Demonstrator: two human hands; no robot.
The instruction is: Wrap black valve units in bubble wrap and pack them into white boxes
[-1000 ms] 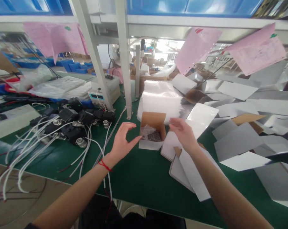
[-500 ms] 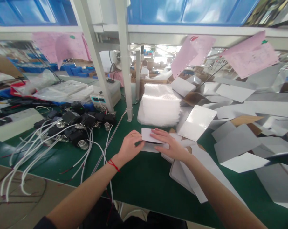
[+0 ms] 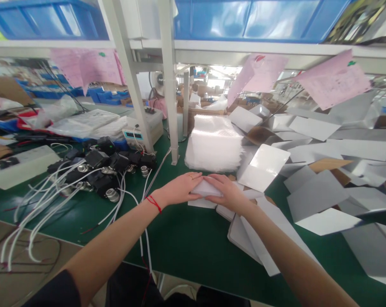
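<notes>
Both my hands close around a small white box [image 3: 207, 189] on the green table. My left hand [image 3: 179, 188] grips its left end, with the thumb along the near side and the fingers over the far edge. The right end is held by my right hand [image 3: 225, 192], its fingers likewise spanning the box from far edge to near side. White card [image 3: 203, 203] lies flat just below the box. Directly behind my hands stands a stack of translucent plastic bags [image 3: 214, 147]. Loose white cartons [image 3: 260, 247] lie under and beside my right forearm.
Black devices with white cables [image 3: 99, 172] are heaped on the left. Many folded white cartons [image 3: 321, 187] spread across the right. A metal post [image 3: 170, 94] rises behind my left hand, under a shelf with blue bins [image 3: 244, 21]. A meter box [image 3: 148, 128] stands beside it.
My left hand has moved from pinching the box's left edge to wrapping around that end. My right hand has curled around the other end. The box's top looks closed down now.
</notes>
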